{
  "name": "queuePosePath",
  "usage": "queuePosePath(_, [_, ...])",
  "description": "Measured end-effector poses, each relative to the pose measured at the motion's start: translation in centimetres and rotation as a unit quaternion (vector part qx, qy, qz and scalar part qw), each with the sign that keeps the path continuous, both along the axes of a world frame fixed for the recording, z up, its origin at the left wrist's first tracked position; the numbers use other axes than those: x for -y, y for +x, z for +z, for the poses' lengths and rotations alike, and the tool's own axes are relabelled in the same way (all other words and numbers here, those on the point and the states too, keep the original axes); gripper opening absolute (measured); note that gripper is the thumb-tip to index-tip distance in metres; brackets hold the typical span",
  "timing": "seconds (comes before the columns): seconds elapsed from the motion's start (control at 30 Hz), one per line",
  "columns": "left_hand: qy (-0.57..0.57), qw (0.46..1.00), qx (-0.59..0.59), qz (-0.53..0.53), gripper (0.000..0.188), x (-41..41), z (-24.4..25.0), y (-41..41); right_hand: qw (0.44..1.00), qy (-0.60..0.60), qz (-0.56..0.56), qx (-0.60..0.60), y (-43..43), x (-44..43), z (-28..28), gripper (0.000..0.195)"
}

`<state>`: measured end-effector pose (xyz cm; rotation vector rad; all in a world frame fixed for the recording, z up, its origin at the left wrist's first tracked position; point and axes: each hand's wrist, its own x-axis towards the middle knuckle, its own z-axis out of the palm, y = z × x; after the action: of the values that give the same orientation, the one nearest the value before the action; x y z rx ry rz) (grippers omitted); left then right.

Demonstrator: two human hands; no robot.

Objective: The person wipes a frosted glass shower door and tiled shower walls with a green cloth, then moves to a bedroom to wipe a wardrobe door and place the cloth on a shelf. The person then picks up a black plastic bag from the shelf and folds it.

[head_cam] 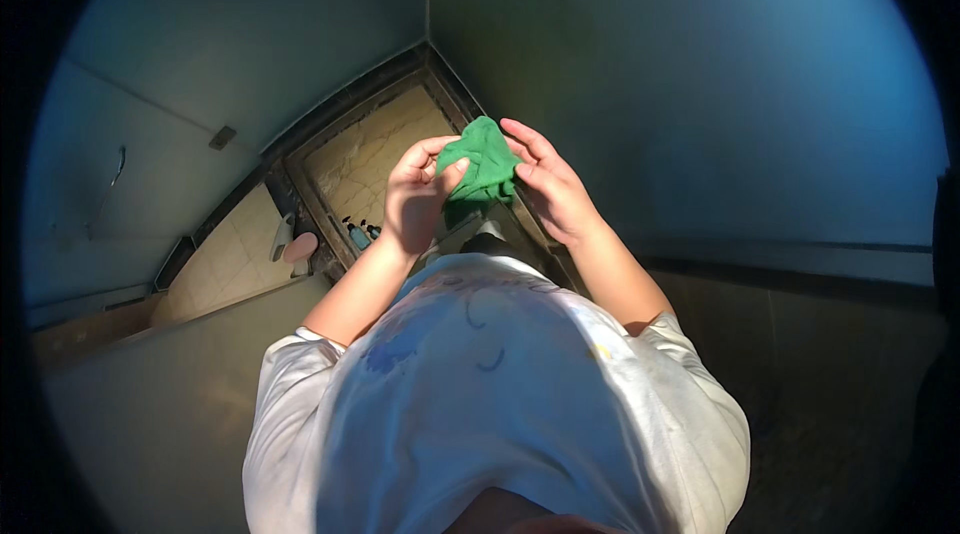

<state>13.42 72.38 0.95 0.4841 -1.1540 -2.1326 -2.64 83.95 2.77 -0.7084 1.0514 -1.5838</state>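
Note:
A crumpled green cloth [484, 162] is held up between my two hands, in front of my chest. My left hand [424, 185] grips its left side, with the thumb on top of the fabric and the fingers partly behind it. On the cloth's right side is my right hand [547, 185], its thumb near the fabric's edge and its fingers spread and curved behind. How firmly the right fingers hold the fabric cannot be told. The lower part of the cloth hangs in shadow.
Frosted glass panels [675, 83] stand ahead and at both sides, meeting at a corner. Below lies a marble-look floor [375, 151] with a dark border. Pump bottles [358, 236] stand on it at the left. Nearby are a pink round object [301, 247] and a pale handled object [282, 237].

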Motion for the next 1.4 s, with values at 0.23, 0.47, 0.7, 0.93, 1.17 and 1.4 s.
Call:
queuePosePath(0.23, [-0.232,0.961,0.152,-0.005,0.031,2.4,2.2,-1.3,0.962,0.055,-0.007,-0.268,-0.8,2.5,1.0,0.054])
queuePosePath(0.47, [-0.167,0.984,0.051,-0.047,0.021,5.9,5.0,-6.9,0.990,0.052,0.067,-0.110,-8.4,4.3,3.4,0.038])
queuePosePath(0.7, [-0.106,0.991,0.075,-0.026,0.022,6.2,7.4,-13.7,0.882,-0.001,-0.061,-0.468,-14.1,5.2,6.5,0.069])
queuePosePath(0.93, [0.056,0.995,0.017,-0.084,0.033,10.4,11.8,-21.6,0.853,-0.070,-0.096,-0.508,-15.9,9.3,7.6,0.090])
queuePosePath(1.17, [-0.038,0.989,0.044,-0.137,0.057,15.1,14.2,-26.9,0.986,0.073,-0.148,-0.035,-20.1,13.3,12.1,0.047])
queuePosePath(1.4, [-0.374,0.916,0.081,-0.123,0.052,18.9,13.7,-28.9,0.920,0.075,-0.288,-0.257,-25.1,9.9,14.3,0.030])
